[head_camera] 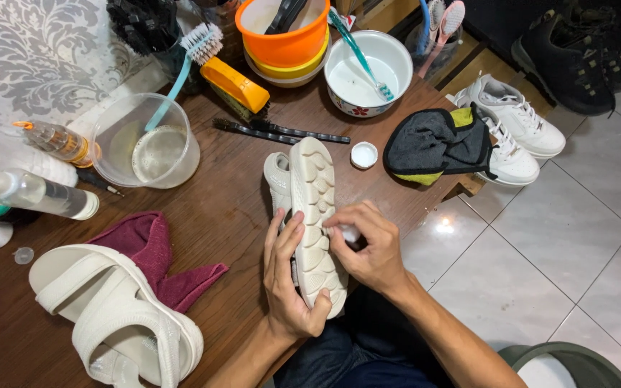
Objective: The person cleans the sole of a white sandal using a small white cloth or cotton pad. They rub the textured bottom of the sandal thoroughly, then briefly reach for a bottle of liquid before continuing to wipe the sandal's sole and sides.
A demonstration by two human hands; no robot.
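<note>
both hands clamp: left hand (287,276) grips upturned white shoe (312,208), right hand (369,248) pinches small white pad (350,233).

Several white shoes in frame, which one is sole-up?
The cream slip-on shoe held between both hands at the wooden table's front edge. The cream strappy sandal and white lace-up sneakers sit upright.

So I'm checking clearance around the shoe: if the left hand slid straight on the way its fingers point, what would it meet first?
Probably the sandal itself: the left hand points up along its sole. Beyond its toe lies a black strip, though height is unclear.
</note>
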